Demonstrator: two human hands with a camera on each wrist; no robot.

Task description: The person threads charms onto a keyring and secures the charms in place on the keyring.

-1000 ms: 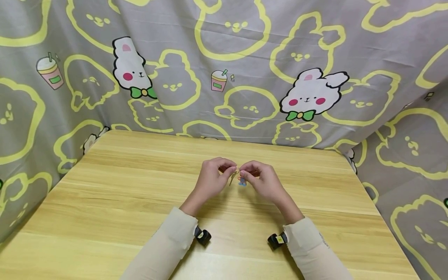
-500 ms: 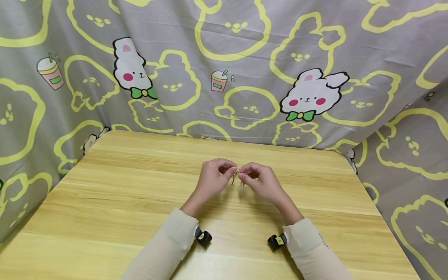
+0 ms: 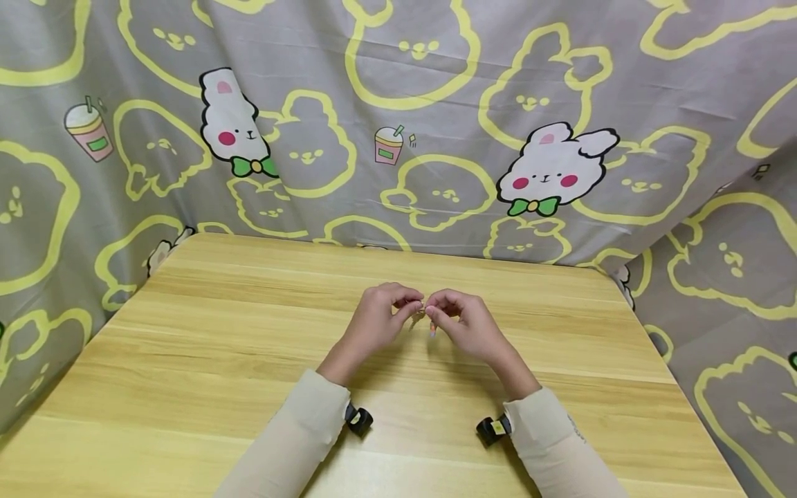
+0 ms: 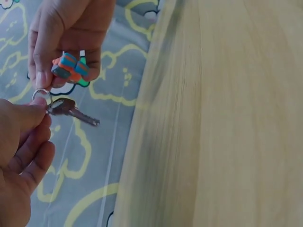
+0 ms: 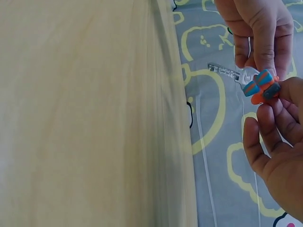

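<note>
Over the table, both hands meet at a small metal key ring (image 4: 41, 94). My left hand (image 3: 381, 315) pinches the ring between thumb and fingers, its fingertips right by the head of a metal key (image 4: 75, 111) that hangs from it. From the other side my right hand (image 3: 463, 319) pinches the ring with its thumb and fingertips. A small blue, orange and grey figure charm (image 5: 262, 87) dangles under the right hand's fingers, seen from its underside in the wrist views. In the head view the fingers hide most of the ring.
The hands are above a wood-grain table (image 3: 236, 360). A grey curtain (image 3: 336, 62) with yellow outlines and cartoon rabbits encloses the back and sides. Each wrist wears a small black camera (image 3: 359, 420) at the sleeve's cuff.
The charm has dropped lower and turned narrow to the head view. My right hand has shifted slightly down and toward the ring, while the key has swung a little under the left fingers.
</note>
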